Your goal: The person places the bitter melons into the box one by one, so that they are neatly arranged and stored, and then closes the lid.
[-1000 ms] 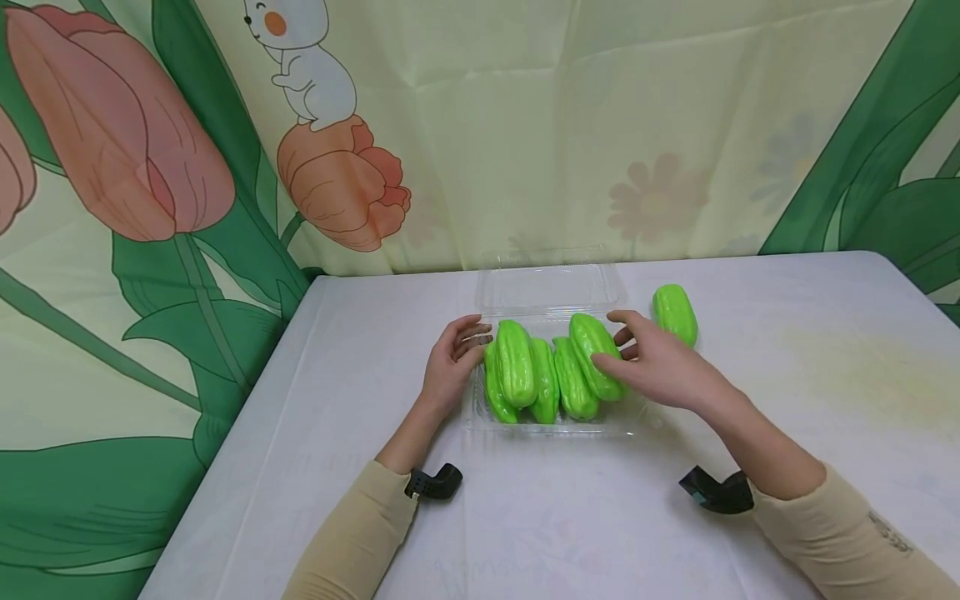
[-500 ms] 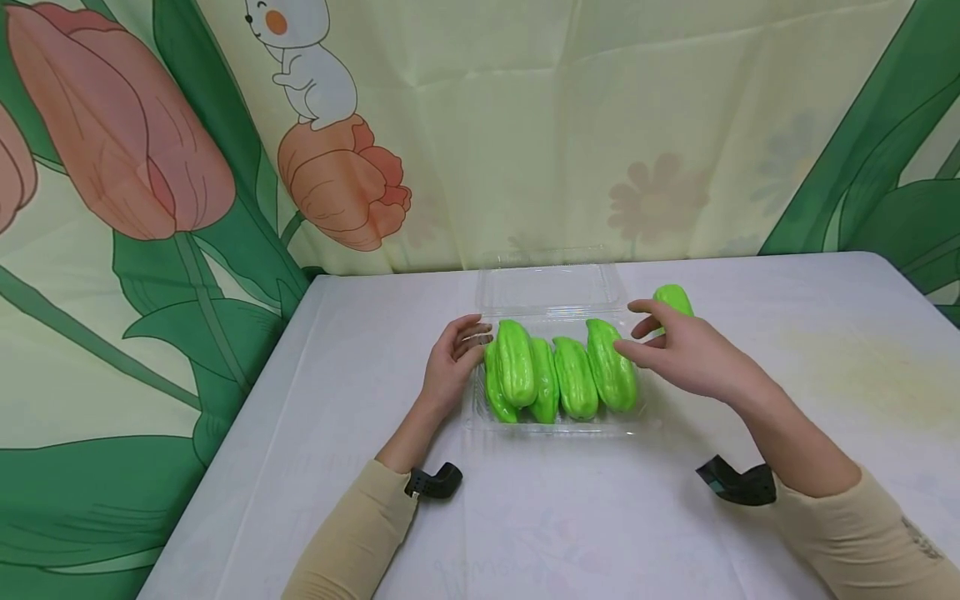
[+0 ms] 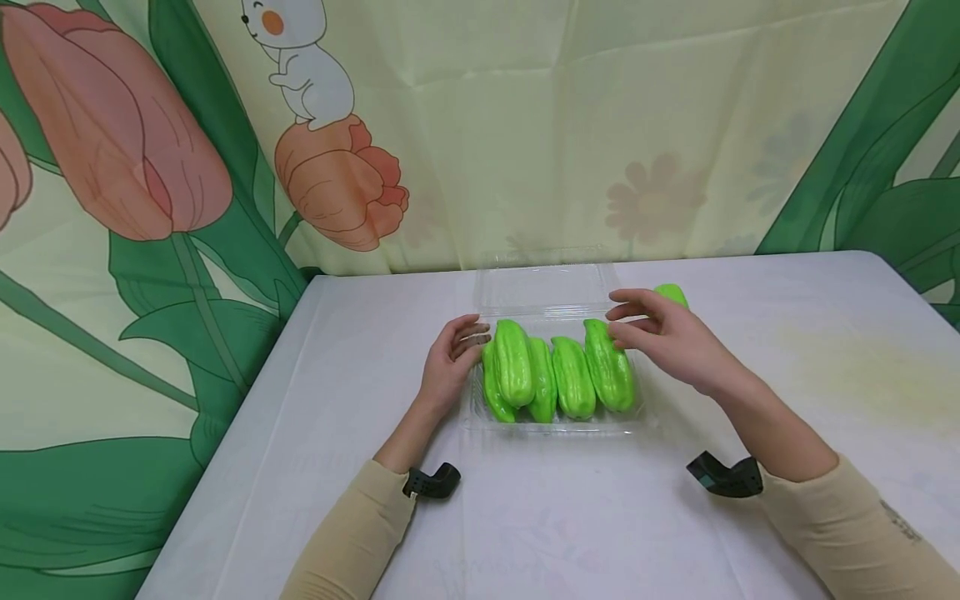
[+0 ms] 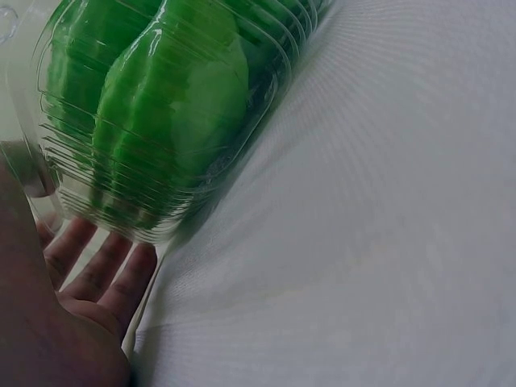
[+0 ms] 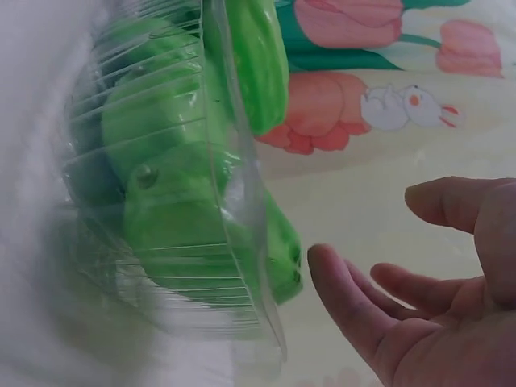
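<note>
A clear plastic clamshell box (image 3: 555,423) lies open on the table with several bright green chayote gourds (image 3: 572,377) side by side in it. Its lid (image 3: 546,287) lies flat behind. My left hand (image 3: 452,360) rests against the box's left side, fingers straight along the wall (image 4: 97,270). My right hand (image 3: 660,333) hovers over the box's right end with loosely spread fingers (image 5: 355,310), holding nothing. One more gourd (image 3: 672,293) lies on the table behind that hand, mostly hidden. The box wall (image 5: 242,201) fills the right wrist view.
The table carries a white cloth (image 3: 525,517). A curtain printed with tulips and a rabbit (image 3: 315,83) hangs right behind the table's far edge. The table's left edge (image 3: 225,433) drops off near my left forearm.
The rightmost gourd was tilted under my right hand and now lies flat in the box. My right hand let go, swung right, then came back over the box's right end. The left hand stayed.
</note>
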The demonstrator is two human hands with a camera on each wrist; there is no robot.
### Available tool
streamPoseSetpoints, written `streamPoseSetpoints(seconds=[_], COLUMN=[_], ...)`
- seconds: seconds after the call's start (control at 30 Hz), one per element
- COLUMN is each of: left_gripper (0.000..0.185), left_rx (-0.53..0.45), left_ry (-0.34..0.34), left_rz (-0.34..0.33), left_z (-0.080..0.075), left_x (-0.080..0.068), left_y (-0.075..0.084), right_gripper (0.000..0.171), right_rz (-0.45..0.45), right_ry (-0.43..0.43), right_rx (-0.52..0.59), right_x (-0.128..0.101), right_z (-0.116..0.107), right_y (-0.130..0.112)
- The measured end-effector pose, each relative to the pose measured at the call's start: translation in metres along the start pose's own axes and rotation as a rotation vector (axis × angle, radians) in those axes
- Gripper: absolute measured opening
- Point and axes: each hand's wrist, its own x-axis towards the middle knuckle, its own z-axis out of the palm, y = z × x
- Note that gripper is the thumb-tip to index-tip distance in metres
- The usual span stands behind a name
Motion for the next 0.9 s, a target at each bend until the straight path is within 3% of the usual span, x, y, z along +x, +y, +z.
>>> streamPoseSetpoints(seconds=[0.2,0.5,0.73,0.9], left_gripper=[0.049,0.048,0.047,0.047], left_rx=[-0.004,0.005,0.016,0.016], left_ry=[-0.005,-0.002,-0.026,-0.025], left_rz=[0.003,0.003,-0.032,-0.033], left_z=[0.000,0.000,0.004,0.004], left_x=[-0.001,-0.002,-0.008,-0.008], left_y=[0.001,0.001,0.034,0.035], right_gripper=[0.057,0.064,0.063,0.062], right_rz=[0.004,0.069,0.070,0.060], right_ry=[-0.050,-0.092,-0.077,-0.039], right_rx=[0.089,0.017,0.012,0.025], right_x=[0.003,0.003,0.004,0.006], right_z=[0.002,0.002,-0.006,-0.017], right_y=[0.004,0.007,0.009,0.010])
